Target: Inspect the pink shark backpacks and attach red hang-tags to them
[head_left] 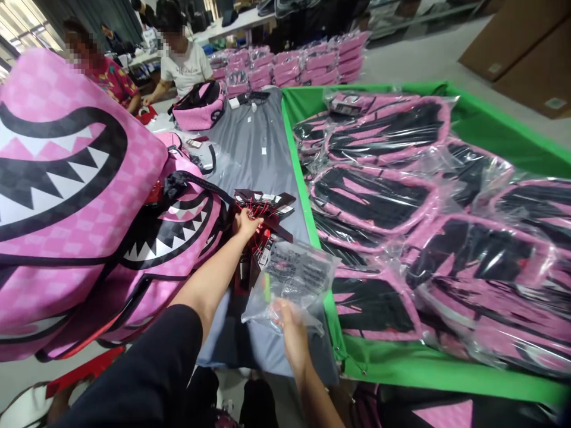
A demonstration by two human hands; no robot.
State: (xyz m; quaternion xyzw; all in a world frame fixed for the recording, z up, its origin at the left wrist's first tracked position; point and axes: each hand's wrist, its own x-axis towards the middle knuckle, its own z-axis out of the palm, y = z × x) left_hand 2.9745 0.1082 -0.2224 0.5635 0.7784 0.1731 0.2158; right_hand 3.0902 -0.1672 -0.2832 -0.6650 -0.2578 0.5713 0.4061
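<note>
My left hand (248, 223) reaches over a fanned bunch of dark hang tags (267, 205) with red strings, its fingers closed on the strings at the middle of the bunch. Nearer to me, my right hand (285, 315) grips a clear plastic bag (297, 276) printed with dark text. A yellow-green strip (267, 286) shows at the bag's left part. Part of the tags lies behind the bag. Both hands are above a grey cloth-covered table (267, 160).
Pink shark-mouth backpacks (80, 178) pile up at the left. On the right, a green-edged bin (304, 202) holds several plastic-wrapped pink and black bags (379, 196). Two people sit at the far left, near a pink bag (198, 110). Cardboard boxes (517, 50) stand at the back right.
</note>
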